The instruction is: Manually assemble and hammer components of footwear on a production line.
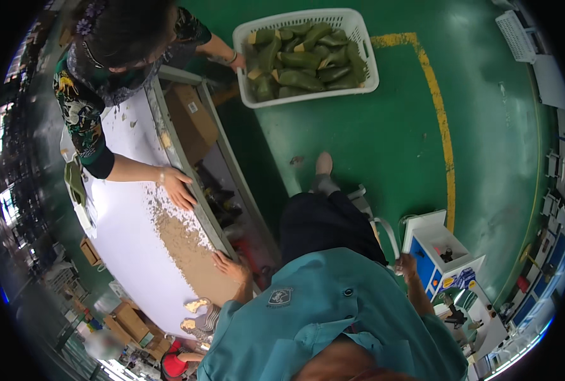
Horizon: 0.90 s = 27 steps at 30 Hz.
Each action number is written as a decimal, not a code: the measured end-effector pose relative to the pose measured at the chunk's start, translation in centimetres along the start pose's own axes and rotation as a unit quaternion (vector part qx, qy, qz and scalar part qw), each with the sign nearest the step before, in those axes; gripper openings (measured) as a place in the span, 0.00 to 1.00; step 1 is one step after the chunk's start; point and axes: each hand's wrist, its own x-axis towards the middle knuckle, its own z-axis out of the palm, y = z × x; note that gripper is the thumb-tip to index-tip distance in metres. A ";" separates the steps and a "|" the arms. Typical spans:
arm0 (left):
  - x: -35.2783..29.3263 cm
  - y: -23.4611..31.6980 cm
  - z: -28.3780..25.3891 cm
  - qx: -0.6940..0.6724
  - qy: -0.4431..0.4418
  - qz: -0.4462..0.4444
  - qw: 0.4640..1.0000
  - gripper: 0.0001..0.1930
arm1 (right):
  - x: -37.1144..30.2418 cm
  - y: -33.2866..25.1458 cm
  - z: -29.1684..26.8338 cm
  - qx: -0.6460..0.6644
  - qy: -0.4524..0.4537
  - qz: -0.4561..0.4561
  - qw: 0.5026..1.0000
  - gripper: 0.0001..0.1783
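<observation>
My left hand [233, 268] lies on the edge of the work table [120, 209], fingers stretched out and holding nothing. The tabletop beside it is white, with a worn brown patch [184, 251]. Out to my right, my right hand [407, 265] is closed round the end of a white curved bar [389, 235], which looks like a chair's armrest. Part of the seat is hidden under my body. Close to the left forearm, striped grey pieces with pale yellow parts [198, 317] lie on the table; their kind is unclear.
A co-worker stands across the table corner, one hand [178, 189] on its edge, the other gripping a white plastic basket [304, 95] of dark green, shoe-shaped pieces [301, 60]. A white-and-blue drawer cabinet [425, 257] stands at right. Cardboard boxes [130, 324] sit beyond the table.
</observation>
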 end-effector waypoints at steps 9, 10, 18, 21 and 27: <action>0.0 -0.7 2.7 0.206 -0.080 -0.160 0.962 0.40 | 11.3 -4.4 -3.8 -0.387 -0.001 -0.334 0.860 0.14; 0.8 1.5 2.3 0.278 -0.100 -0.270 0.916 0.39 | 11.5 -9.8 -3.0 -0.154 -0.107 -0.229 0.955 0.14; 22.6 43.2 5.8 -0.400 -0.375 -0.078 0.833 0.20 | 7.4 -33.4 1.3 -0.137 0.010 -0.108 0.985 0.17; 27.2 58.0 13.8 -0.407 -0.416 0.068 0.811 0.26 | 11.3 -31.6 -6.9 -0.475 -0.082 -0.342 0.807 0.16; 31.6 79.0 23.6 -0.387 -0.377 -0.054 0.840 0.36 | 15.7 -30.2 -28.4 -0.560 -0.002 -0.144 0.816 0.16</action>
